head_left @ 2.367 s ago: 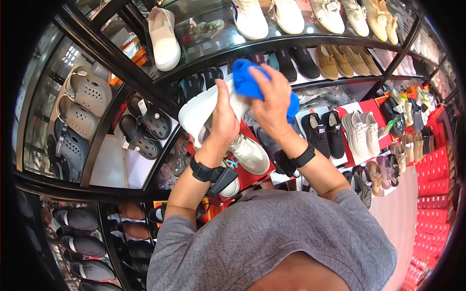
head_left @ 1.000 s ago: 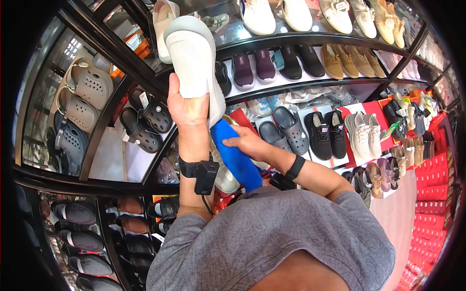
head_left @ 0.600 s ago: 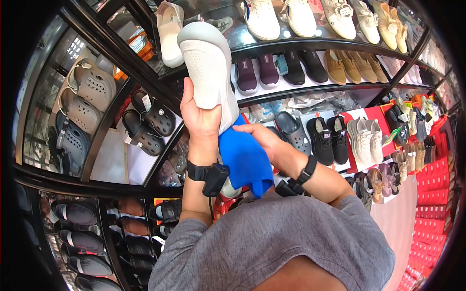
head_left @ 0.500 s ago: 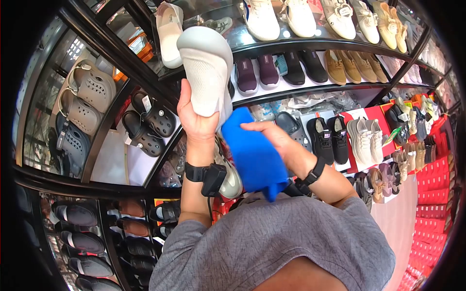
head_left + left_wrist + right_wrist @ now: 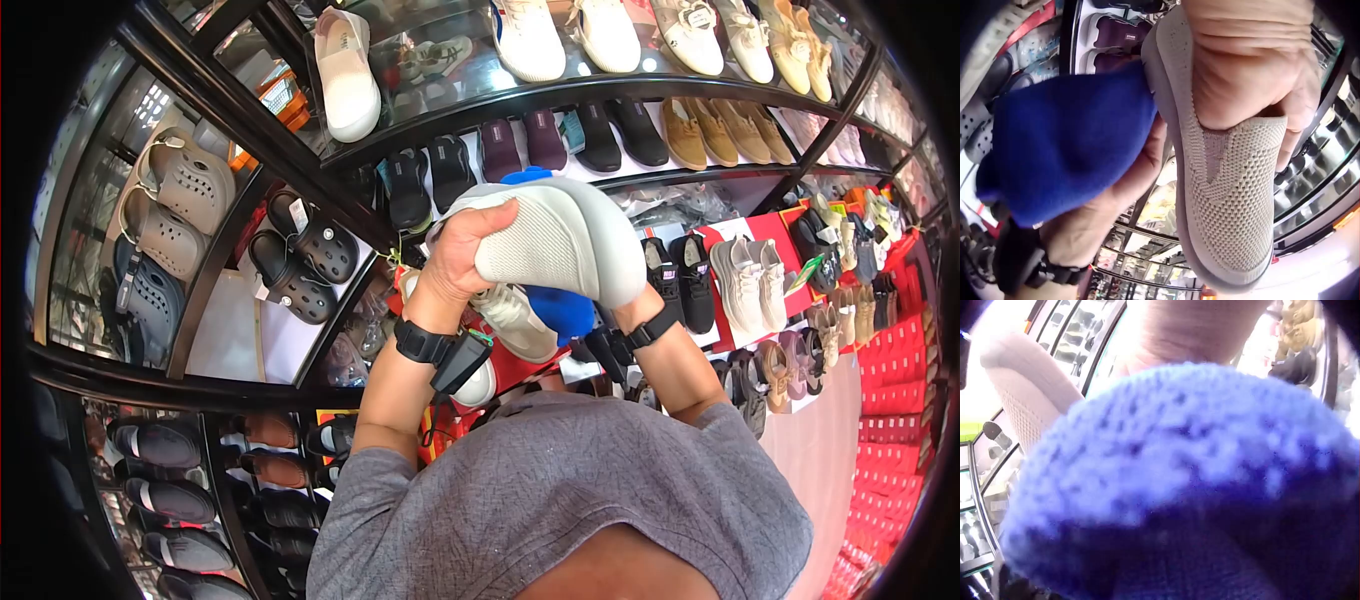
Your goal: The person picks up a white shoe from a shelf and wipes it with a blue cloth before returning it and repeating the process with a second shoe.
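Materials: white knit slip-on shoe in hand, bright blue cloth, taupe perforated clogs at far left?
White knit slip-on shoe: matte textile upper, by its visible weave; sole is smooth, likely foam or rubber.
Bright blue cloth: matte, napped textile, fuzzy up close, perhaps microfibre.
Taupe perforated clogs: probably moulded foam plastic, low sheen, judging by seamless-looking shells with holes.

From where I'm standing, a textured grey shirt (image 5: pixel 560 470) is showing, its short sleeves (image 5: pixel 365 485) hanging loose, its neckline (image 5: pixel 612 522) curving. The left wrist strap (image 5: pixel 421 342), black, is carrying 1 boxy black camera (image 5: pixel 461 364), a thin dark cable (image 5: pixel 434 424) dangling below. The right wrist strap (image 5: pixel 653 328), also black, is carrying 1 dark unit (image 5: pixel 606 355).
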The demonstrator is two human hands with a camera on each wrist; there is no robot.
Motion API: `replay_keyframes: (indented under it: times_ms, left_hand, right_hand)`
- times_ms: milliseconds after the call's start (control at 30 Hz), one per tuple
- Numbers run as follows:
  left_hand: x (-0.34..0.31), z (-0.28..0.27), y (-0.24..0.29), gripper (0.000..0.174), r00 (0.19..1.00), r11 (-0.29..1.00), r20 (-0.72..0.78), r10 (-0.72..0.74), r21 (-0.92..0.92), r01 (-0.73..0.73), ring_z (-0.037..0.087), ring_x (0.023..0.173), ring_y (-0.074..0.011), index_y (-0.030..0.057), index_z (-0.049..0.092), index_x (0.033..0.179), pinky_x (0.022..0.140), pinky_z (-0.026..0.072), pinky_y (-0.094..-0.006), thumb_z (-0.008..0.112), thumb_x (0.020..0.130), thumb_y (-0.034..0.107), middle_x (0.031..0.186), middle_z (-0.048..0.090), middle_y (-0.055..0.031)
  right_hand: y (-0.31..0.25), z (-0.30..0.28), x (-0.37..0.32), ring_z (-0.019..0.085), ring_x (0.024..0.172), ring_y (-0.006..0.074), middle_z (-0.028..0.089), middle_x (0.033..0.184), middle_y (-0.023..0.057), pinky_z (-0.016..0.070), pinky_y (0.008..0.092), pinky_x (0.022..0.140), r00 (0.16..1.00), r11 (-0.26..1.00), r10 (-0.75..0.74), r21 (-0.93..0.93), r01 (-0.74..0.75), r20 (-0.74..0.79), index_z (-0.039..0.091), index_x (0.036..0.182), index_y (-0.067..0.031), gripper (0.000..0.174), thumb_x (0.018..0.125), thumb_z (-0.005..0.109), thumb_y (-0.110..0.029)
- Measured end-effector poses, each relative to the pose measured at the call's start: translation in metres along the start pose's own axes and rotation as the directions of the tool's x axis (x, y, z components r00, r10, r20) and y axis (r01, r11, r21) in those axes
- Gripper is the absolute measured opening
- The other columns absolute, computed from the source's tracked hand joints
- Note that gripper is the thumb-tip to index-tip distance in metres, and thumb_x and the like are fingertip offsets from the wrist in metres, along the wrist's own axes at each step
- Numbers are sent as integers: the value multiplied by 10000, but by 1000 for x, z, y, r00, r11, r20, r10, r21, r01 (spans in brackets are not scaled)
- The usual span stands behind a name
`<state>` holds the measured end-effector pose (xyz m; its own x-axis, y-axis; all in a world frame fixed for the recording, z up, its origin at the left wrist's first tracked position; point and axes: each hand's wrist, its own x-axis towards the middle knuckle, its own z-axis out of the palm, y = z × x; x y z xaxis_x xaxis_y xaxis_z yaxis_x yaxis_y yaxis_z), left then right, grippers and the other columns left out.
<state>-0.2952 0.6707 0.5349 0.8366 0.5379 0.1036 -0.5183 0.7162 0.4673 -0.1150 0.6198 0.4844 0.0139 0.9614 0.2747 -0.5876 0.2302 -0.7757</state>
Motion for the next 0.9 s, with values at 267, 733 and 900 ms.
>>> replay_keyframes:
  times_ms: [267,733,900]
  left_hand:
    - [-7,14,28,327,979,931,-190,-71,340,133,637,969,-287,-96,553,1121,854,520,-380,550,886,131,1091,620,-195]
    - [58,74,143,283,961,-289,-156,228,932,220,620,799,-149,-36,636,973,724,491,-280,718,766,139,899,666,-74]
    - [78,100,163,368,917,-726,-52,396,594,347,631,689,-196,-73,618,803,607,459,-339,760,682,245,684,599,-218]
  right_hand:
    - [-62,-23,-1,619,992,252,596,1142,160,501,377,887,920,877,371,279,-392,128,491,1223,36,440,811,601,-69]
    - [-58,27,27,623,970,296,599,1073,209,551,394,783,951,929,263,222,-295,162,452,1233,27,405,876,561,-129]
    - [-25,34,85,625,971,312,600,1086,229,540,401,817,916,863,321,325,-388,240,476,1199,49,395,879,557,-168]
